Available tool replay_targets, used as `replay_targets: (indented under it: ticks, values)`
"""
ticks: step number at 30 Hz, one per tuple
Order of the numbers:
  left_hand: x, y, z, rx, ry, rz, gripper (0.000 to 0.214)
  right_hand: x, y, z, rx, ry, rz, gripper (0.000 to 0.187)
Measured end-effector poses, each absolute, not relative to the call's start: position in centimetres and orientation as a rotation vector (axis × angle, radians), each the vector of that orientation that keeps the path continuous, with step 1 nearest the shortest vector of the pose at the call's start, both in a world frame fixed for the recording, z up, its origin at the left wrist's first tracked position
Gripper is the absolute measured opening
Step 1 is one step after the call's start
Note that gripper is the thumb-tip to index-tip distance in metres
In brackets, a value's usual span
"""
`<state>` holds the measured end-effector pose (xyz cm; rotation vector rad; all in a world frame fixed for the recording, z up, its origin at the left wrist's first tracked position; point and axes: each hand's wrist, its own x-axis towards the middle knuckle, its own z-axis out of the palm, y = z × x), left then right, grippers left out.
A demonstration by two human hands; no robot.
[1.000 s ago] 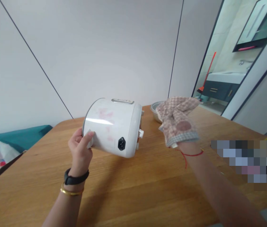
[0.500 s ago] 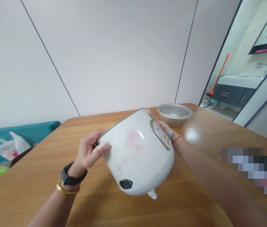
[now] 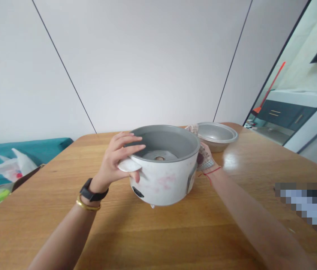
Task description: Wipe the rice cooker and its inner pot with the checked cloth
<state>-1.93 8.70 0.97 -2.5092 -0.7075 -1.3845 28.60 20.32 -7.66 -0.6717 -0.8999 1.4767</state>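
A white rice cooker body [image 3: 161,183] with pinkish smudges is nearly upright over the middle of the table; whether its base touches the wood I cannot tell. Its grey inside shows, with a round heating plate [image 3: 164,154] at the bottom. My left hand [image 3: 120,155] grips the white side handle, thumb below and fingers over the rim. At the cooker's right side my right hand [image 3: 207,155] presses a patterned cloth [image 3: 203,160] against the wall; part of the fingers is hidden behind the cooker. A black socket [image 3: 138,192] sits low on the front left.
Behind my right hand stands a silver metal bowl [image 3: 219,140] on the wooden table [image 3: 119,240]. A blurred patch [image 3: 307,206] covers something at the right edge. A white plastic bag [image 3: 9,167] lies left, by a teal seat [image 3: 48,148]. The wall [image 3: 147,67] rises behind the table.
The cooker has swung from a steep tilt, its outer wall and underside towards me, to nearly upright, so its inside now shows. Both hands have stayed on it.
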Motion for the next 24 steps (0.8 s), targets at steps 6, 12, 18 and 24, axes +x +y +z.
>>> replay_targets:
  ticks: [6, 12, 18, 24]
  values:
    - [-4.0, 14.7, -4.3, -2.381, -1.172, -2.236, 0.115, 27.2, 20.0, -8.3, -0.393, -0.729, 1.495, 0.023]
    - [-5.5, 18.6, -8.2, -2.526, -1.484, -2.705, 0.079, 26.8, 21.0, -9.7, -0.546, -0.65, 1.444, 0.027]
    - [-5.4, 21.2, -8.3, -2.527, -1.405, -3.191, 0.069, 26.2, 19.9, -11.6, -0.675, -0.618, 1.319, 0.028]
    - [-4.7, 24.0, -7.0, -2.178, -1.524, -3.542, 0.042, 25.9, 18.0, -11.5, -0.843, -0.64, 1.227, 0.034]
